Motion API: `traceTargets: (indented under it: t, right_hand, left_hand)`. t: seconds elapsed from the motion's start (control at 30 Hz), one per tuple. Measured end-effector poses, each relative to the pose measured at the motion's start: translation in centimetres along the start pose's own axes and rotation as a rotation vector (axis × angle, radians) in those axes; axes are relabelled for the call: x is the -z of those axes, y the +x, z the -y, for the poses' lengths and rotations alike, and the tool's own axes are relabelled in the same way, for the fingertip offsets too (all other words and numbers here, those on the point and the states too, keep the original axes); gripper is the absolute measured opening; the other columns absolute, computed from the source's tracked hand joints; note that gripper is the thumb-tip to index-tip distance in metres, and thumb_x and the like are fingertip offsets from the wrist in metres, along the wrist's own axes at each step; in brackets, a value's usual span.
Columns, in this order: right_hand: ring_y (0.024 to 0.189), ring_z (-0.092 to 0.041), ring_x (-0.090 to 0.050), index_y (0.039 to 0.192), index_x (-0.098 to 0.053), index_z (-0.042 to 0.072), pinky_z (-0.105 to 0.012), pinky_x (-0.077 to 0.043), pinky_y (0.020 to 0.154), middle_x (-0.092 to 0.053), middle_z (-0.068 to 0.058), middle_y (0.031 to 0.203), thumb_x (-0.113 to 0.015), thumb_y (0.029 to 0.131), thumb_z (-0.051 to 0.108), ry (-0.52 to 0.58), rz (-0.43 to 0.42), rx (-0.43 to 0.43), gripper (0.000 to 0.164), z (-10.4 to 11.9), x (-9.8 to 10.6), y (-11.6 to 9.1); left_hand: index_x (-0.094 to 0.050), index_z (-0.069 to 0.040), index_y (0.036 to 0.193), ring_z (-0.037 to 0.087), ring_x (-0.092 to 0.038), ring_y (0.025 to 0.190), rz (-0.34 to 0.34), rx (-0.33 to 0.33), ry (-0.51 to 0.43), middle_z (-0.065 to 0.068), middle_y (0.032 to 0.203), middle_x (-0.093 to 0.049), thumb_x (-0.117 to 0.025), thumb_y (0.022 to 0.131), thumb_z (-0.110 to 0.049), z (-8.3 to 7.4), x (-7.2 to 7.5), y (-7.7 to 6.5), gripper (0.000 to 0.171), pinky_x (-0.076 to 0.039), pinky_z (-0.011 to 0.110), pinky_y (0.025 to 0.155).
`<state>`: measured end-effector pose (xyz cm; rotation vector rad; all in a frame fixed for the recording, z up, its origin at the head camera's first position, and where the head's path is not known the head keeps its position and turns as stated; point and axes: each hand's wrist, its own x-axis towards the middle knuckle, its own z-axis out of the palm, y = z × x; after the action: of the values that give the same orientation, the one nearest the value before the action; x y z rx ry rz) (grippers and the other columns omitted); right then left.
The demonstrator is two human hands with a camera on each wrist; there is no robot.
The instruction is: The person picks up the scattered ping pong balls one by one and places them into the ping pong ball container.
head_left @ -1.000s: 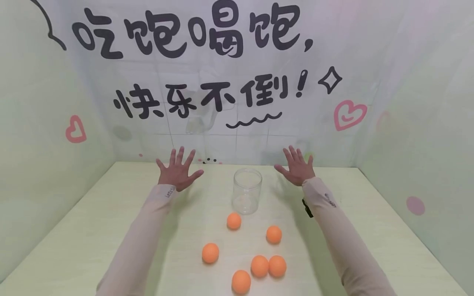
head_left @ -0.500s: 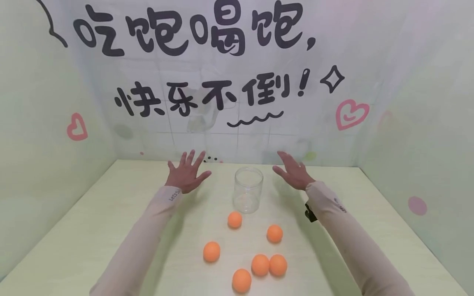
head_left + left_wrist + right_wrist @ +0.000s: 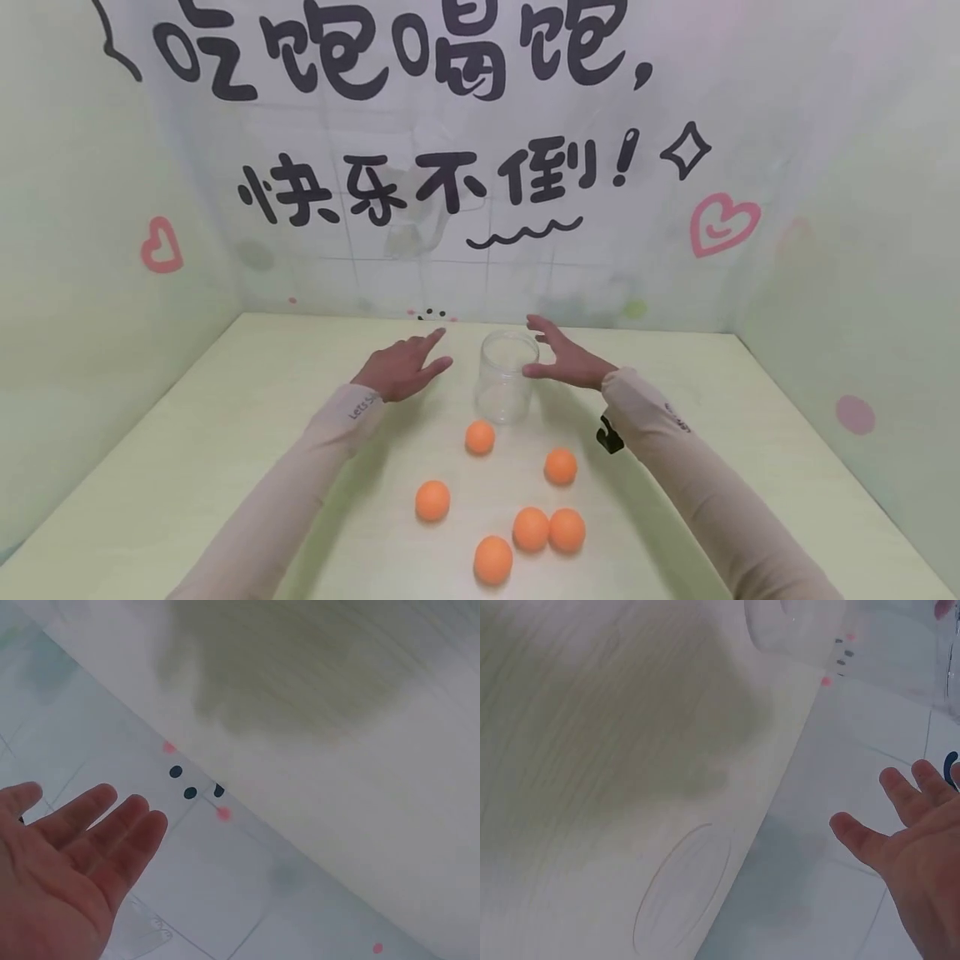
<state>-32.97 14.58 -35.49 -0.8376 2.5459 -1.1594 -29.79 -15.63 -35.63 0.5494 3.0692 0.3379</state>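
A clear, open-topped jar (image 3: 504, 392) stands upright towards the back of the table. My right hand (image 3: 572, 363) is just to its right, fingers spread and slightly bent; in the head view the thumb overlaps the rim. The right wrist view shows the jar's wall (image 3: 900, 652) apart from the fingers of that hand (image 3: 922, 847). On the jar's left side, my left hand (image 3: 403, 368) hovers with extended fingers and holds nothing. Its palm (image 3: 60, 900) shows bare in the left wrist view. Several orange balls, such as the nearest one (image 3: 480, 437), lie in front of the jar.
Pale wooden table (image 3: 187, 450) with a printed curtain (image 3: 420, 275) behind it and at both sides. Two balls (image 3: 531, 529) touch each other near the front. A faint clear oval outline (image 3: 682, 889) lies on the table by the right hand.
Both hands have moved inward towards the jar, the right one closest, and have turned from palms down to more sideways. The jar and balls stay put; the view has tilted slightly down.
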Motion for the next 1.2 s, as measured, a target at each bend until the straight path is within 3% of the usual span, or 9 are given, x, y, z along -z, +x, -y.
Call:
traceTargets:
  t: [0.23, 0.47, 0.6, 0.77, 1.2]
  right_hand:
    - [0.142, -0.036, -0.024, 0.152, -0.012, 0.019, -0.058, -0.022, 0.111, -0.021, -0.012, 0.157, -0.087, 0.065, 0.031, 0.034, 0.050, 0.081, 0.115, 0.0, -0.7, 0.7]
    - [0.133, -0.043, -0.037, 0.148, -0.022, 0.013, -0.060, -0.033, 0.103, -0.036, -0.020, 0.148, -0.084, 0.068, 0.012, 0.116, 0.043, 0.121, 0.101, -0.1, -1.1, 1.1]
    - [0.131, -0.043, -0.040, 0.145, -0.025, 0.009, -0.056, -0.036, 0.103, -0.040, -0.025, 0.143, -0.083, 0.069, 0.009, 0.154, 0.036, 0.133, 0.095, -0.2, -1.4, 1.5]
    - [0.131, -0.039, -0.041, 0.143, -0.026, 0.011, -0.054, -0.038, 0.103, -0.041, -0.023, 0.143, -0.082, 0.070, 0.005, 0.166, 0.047, 0.126, 0.092, -0.1, -1.8, 1.5]
    - [0.131, -0.042, -0.040, 0.142, -0.022, 0.006, -0.053, -0.042, 0.098, -0.039, -0.026, 0.142, -0.082, 0.070, 0.008, 0.149, 0.069, 0.136, 0.094, -0.3, -1.7, 1.7]
  left_hand:
    - [-0.035, -0.014, 0.147, 0.037, -0.047, 0.127, 0.055, -0.063, 0.018, 0.018, 0.140, -0.048, -0.033, 0.099, -0.052, -1.3, -0.7, -1.0, 0.061, -0.042, 0.054, 0.097]
    - [-0.041, -0.012, 0.143, 0.032, -0.048, 0.125, 0.092, -0.096, -0.005, 0.016, 0.138, -0.049, -0.036, 0.099, -0.050, -3.0, -0.9, -2.3, 0.059, -0.043, 0.050, 0.098]
    - [-0.043, -0.010, 0.141, 0.031, -0.051, 0.122, 0.085, -0.125, 0.012, 0.016, 0.136, -0.050, -0.039, 0.098, -0.050, -3.8, -1.1, -3.0, 0.059, -0.046, 0.049, 0.094]
    - [-0.044, -0.011, 0.140, 0.028, -0.055, 0.114, 0.097, -0.159, -0.032, 0.014, 0.132, -0.053, -0.044, 0.097, -0.048, -4.6, -1.5, -3.7, 0.058, -0.047, 0.047, 0.093]
    - [-0.053, -0.007, 0.129, 0.016, -0.054, 0.088, 0.080, -0.294, -0.024, 0.007, 0.112, -0.058, -0.059, 0.089, -0.036, -6.4, -2.5, -3.4, 0.050, -0.049, 0.035, 0.078]
